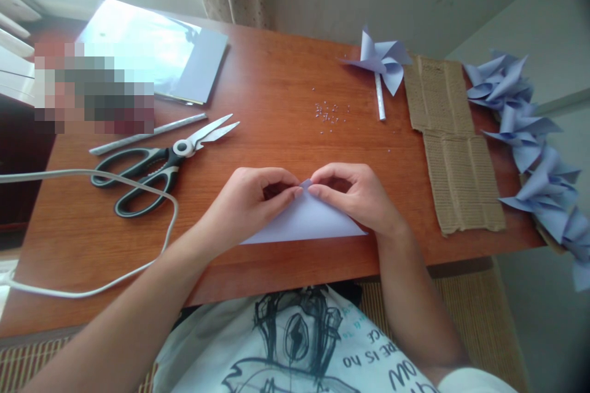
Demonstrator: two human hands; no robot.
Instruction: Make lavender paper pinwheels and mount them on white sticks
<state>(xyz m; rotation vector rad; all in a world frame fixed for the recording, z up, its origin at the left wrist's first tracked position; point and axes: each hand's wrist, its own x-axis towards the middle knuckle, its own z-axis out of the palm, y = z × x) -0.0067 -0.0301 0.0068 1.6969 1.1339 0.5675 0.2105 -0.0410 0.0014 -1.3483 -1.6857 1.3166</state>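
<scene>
Hands meet at the near middle of the wooden table [286, 98], fingers curled and pinching. The left hand [251, 196] and the right hand [354, 193] each nip the top corner of one folded pale-lilac paper triangle [306, 224], thumbs and forefingers closed on its tip, almost touching each other there. The triangle lies flat on the table just under both hands, its long edge toward the near table edge.

At nine o'clock from the hands, one pair of black-handled scissors [157, 169] lies with its blades closed, pointing toward two o'clock. A white cable [138, 187] loops across the handles. Just beyond the scissors lies one thin rolled paper stick [147, 134].

At three o'clock, one strip of corrugated cardboard [454, 153] lies flat. Past it, at the table's right edge, a row of finished lilac pinwheel heads [530, 135] overlaps too closely to count.

At twelve o'clock, a scatter of tiny beads [329, 113] is too small to count. At one o'clock lies one complete pinwheel [381, 61] on a white stick. At eleven o'clock, a stack of lilac sheets [184, 67] lies under the window glare.
</scene>
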